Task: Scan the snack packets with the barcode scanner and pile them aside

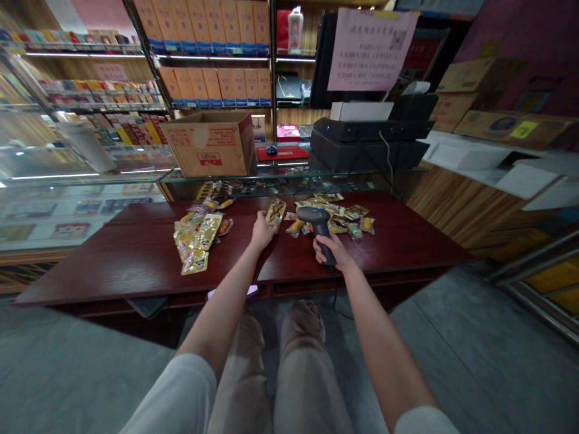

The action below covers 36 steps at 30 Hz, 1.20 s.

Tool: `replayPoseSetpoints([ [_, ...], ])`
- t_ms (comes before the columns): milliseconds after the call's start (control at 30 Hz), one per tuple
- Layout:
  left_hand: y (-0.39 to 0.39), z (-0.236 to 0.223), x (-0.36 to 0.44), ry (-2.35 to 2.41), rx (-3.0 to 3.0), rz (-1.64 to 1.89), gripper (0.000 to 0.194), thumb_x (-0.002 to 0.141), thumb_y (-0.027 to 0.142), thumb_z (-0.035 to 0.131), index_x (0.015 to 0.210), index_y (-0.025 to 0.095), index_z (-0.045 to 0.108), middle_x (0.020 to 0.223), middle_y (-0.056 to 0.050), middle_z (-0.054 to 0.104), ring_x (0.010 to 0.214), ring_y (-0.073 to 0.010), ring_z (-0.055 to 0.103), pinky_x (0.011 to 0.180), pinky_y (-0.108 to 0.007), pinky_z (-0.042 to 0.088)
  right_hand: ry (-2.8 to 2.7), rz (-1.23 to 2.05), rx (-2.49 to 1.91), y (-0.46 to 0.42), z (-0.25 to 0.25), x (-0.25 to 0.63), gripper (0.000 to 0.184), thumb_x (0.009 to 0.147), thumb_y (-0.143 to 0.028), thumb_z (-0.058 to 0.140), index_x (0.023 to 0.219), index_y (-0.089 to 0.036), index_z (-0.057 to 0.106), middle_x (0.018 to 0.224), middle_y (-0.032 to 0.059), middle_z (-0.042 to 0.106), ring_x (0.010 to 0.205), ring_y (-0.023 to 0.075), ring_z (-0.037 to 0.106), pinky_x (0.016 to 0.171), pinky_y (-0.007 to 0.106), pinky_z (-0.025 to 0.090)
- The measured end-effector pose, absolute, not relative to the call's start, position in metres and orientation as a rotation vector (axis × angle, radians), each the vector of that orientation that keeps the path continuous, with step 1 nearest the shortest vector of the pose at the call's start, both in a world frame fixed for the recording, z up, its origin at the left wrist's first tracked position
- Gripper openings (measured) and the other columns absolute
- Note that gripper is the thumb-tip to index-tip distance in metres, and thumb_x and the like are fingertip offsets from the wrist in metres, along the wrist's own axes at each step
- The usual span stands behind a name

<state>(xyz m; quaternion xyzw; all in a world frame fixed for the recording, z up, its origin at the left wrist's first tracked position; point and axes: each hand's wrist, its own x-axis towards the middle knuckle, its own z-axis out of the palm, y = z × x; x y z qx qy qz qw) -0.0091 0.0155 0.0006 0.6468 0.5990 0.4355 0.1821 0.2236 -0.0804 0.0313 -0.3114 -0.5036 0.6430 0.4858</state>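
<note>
Gold foil snack packet (275, 212) sits touching the half-open left hand (262, 232). Right hand (332, 250) grips a black corded barcode scanner (318, 224) (cable (335, 290) dangling).

A dark red wooden table (113, 259) fills the middle of the view, with a glass display counter (81, 211) behind it. At 12 o'clock, a brown cardboard box (208, 144) sits on the glass, near a red mat (289, 153) bearing a dark computer mouse (272, 150). At 1 o'clock stands a black receipt printer (371, 141), below a pink paper notice (371, 49). Tan boxes with blue bases (212, 36) line the shelves at 12 o'clock, and flattened cardboard cartons (511, 129) lie at 2 o'clock.
</note>
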Motion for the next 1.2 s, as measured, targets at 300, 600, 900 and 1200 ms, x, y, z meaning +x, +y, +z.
replayPoseSetpoints([
  [300, 0.015, 0.007, -0.018, 1.510, 1.835, 1.465, 0.043, 0.077, 0.020, 0.067, 0.119, 0.019, 0.060, 0.119, -0.010, 0.062, 0.116, -0.0232, 0.059, 0.105, -0.038, 0.043, -1.240, 1.634, -0.749, -0.080, 0.031, 0.226, 0.030, 0.078, -0.040, 0.066, 0.087, -0.023, 0.044, 0.053, -0.0109, 0.049, 0.032, 0.0052, 0.036, 0.037, 0.022, 0.038],
  [600, 0.011, 0.007, -0.016, 1.404, 1.946, 1.443, 0.057, 0.074, 0.012, 0.063, 0.130, 0.020, 0.057, 0.121, -0.010, 0.058, 0.115, -0.0236, 0.058, 0.104, -0.038, 0.044, -1.236, 1.673, -0.726, -0.078, 0.029, 0.227, 0.025, 0.079, -0.035, 0.064, 0.089, -0.023, 0.045, 0.053, -0.0115, 0.048, 0.031, 0.0051, 0.034, 0.037, 0.022, 0.037],
  [900, -0.003, 0.022, -0.017, 1.858, 2.046, 1.236, 0.050, 0.081, 0.022, 0.060, 0.132, 0.021, 0.058, 0.123, -0.015, 0.058, 0.117, -0.0311, 0.056, 0.103, -0.047, 0.042, -1.182, 1.641, -0.722, -0.078, 0.028, 0.226, 0.028, 0.078, -0.037, 0.067, 0.088, -0.023, 0.045, 0.054, -0.0116, 0.047, 0.032, 0.0049, 0.035, 0.037, 0.021, 0.037],
  [1200, -0.043, 0.057, -0.111, 2.495, 2.094, 0.534, 0.047, 0.088, 0.038, 0.048, 0.125, 0.014, 0.065, 0.126, -0.024, 0.061, 0.127, -0.0479, 0.041, 0.103, -0.063, 0.028, -0.971, 1.498, -0.658, -0.069, 0.024, 0.232, 0.039, 0.075, -0.040, 0.074, 0.078, -0.024, 0.040, 0.054, -0.0098, 0.050, 0.033, 0.0050, 0.040, 0.040, 0.023, 0.043],
])
